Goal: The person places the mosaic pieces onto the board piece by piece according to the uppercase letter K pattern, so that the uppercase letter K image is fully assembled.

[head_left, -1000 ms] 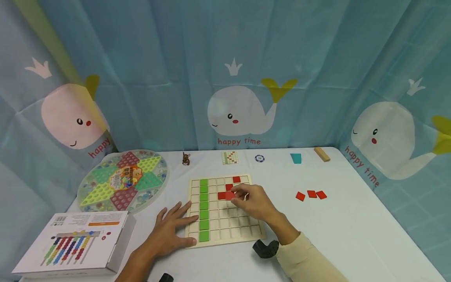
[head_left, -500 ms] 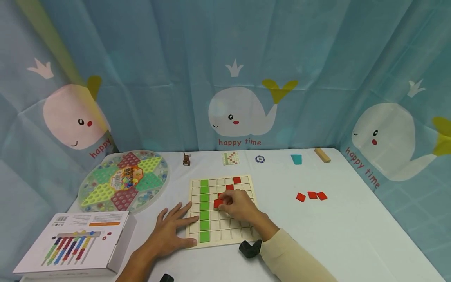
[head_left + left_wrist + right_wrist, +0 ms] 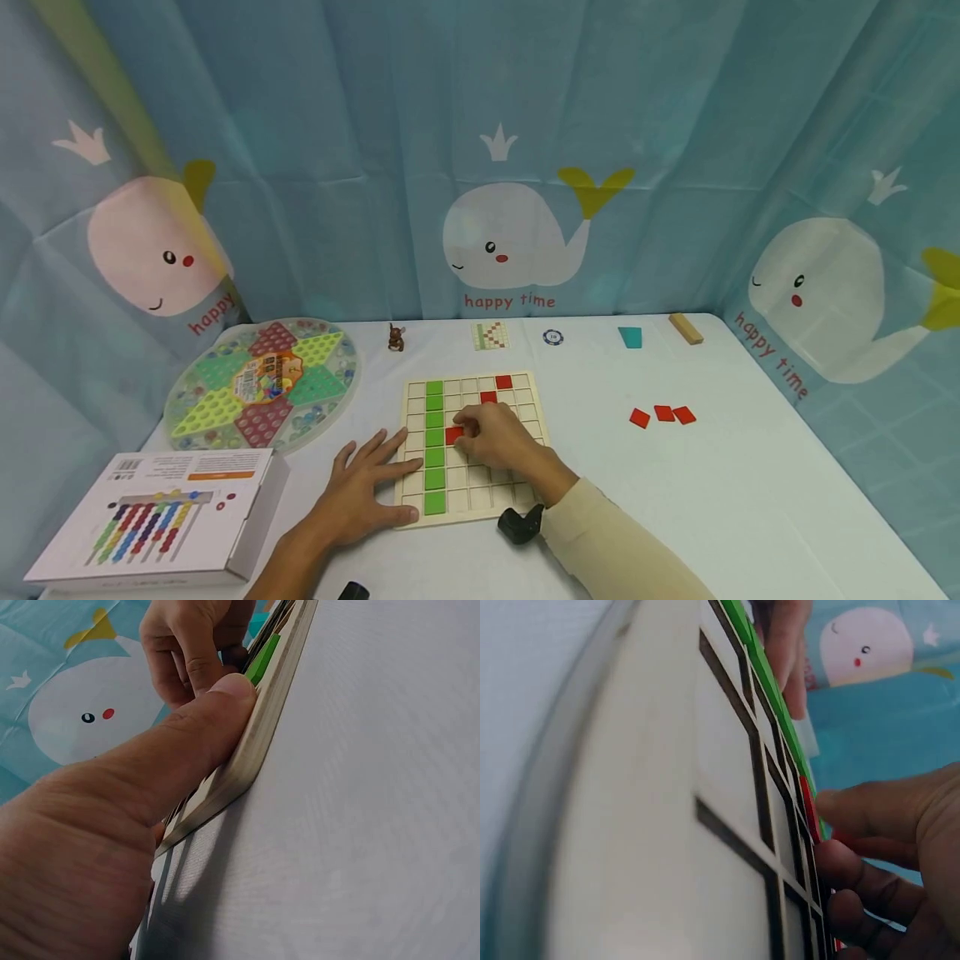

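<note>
A wooden grid board (image 3: 480, 500) lies on the table with a column of green square tiles (image 3: 435, 457) near its left side. Two red tiles (image 3: 503, 382) show along a diagonal towards the far right corner. My left hand (image 3: 366, 487) lies spread at the board's left edge, its thumb on the near corner in the left wrist view. Over the middle of the grid, my right hand (image 3: 498, 437) pinches a red square tile (image 3: 453, 436) at the cell directly right of the green column. Its fingers cover the cells just beyond that tile.
Several loose red tiles (image 3: 663, 413) lie to the right. Along the back are a small animal figurine (image 3: 396, 337), a pattern card (image 3: 491, 336), a round chip (image 3: 552, 337), a teal piece (image 3: 631, 337) and a wooden block (image 3: 686, 328). A star-patterned round game board (image 3: 262, 383) and a box (image 3: 157, 517) stand left.
My right hand has moved left and nearer with the red tile, from over the diagonal to the cell beside the green column. The left hand has stayed at the board's edge.
</note>
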The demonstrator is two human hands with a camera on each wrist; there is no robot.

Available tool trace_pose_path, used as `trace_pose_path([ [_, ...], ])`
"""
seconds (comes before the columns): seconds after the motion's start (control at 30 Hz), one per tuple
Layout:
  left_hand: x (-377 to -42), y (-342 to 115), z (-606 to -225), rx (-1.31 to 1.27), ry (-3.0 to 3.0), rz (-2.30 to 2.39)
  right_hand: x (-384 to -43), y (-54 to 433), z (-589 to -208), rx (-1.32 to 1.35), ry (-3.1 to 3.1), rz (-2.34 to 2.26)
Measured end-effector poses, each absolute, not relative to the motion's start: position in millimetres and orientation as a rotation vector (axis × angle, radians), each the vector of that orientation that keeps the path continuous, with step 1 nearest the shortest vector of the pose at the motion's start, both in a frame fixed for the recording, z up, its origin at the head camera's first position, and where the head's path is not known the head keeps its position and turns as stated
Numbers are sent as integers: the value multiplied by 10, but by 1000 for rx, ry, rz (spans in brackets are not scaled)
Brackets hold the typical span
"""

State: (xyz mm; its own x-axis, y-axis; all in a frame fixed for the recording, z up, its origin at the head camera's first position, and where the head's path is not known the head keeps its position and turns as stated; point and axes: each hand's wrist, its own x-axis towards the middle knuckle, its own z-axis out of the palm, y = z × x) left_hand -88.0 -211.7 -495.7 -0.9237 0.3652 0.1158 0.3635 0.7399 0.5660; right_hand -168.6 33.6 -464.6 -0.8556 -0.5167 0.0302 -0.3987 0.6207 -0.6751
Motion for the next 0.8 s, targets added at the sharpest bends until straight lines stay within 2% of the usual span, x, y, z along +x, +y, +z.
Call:
trace_pose_path([
  [0.23,-890,-2102,-4941,609,2919,960,-1687,551,-4558,-835,2655,-1197],
  [0.47,-885,-2093,-4942,589,2914,966,-1554,952,-4192,-903,2741,-1391],
  [0.8,-872,-2102,-4956,577,2921,948,-1425,1600,-3891,-855,3003,-1294],
])
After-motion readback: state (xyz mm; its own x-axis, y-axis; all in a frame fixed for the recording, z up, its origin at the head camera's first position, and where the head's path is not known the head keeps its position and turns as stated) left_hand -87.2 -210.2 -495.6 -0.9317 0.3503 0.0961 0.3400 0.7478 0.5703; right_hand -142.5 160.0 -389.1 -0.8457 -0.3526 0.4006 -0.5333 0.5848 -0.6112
